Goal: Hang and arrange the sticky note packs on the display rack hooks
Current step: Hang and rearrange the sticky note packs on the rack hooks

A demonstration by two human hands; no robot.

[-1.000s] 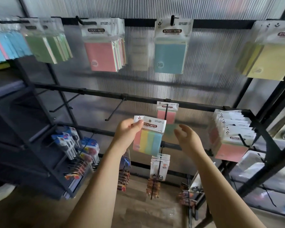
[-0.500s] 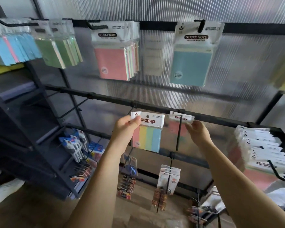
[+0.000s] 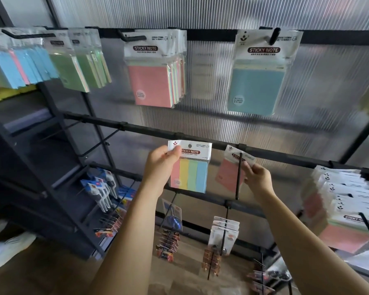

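Observation:
My left hand [image 3: 161,165] grips the top left corner of a striped sticky note pack [image 3: 191,169] with pink, yellow, green and blue strips, held upright just below the middle rail [image 3: 285,155]. To its right a pink pack [image 3: 228,174] hangs tilted on a black hook [image 3: 239,177], and my right hand [image 3: 257,178] pinches its right edge near the header. On the top rail hang blue packs [image 3: 19,67], green packs [image 3: 79,69], a pink-fronted stack [image 3: 151,86] and a single blue pack [image 3: 256,88].
Two bare hooks [image 3: 98,145] stick out of the middle rail at the left. A thick stack of pink packs [image 3: 345,211] fills a hook at the right. Lower hooks carry small carded goods [image 3: 222,233] and white-and-blue items [image 3: 100,190]. A dark shelf unit [image 3: 30,150] stands at the left.
My right hand rose from open air to the pink pack on the hook and took hold of its edge. The left hand lifted the striped pack closer to the rail. The camera tilted upward.

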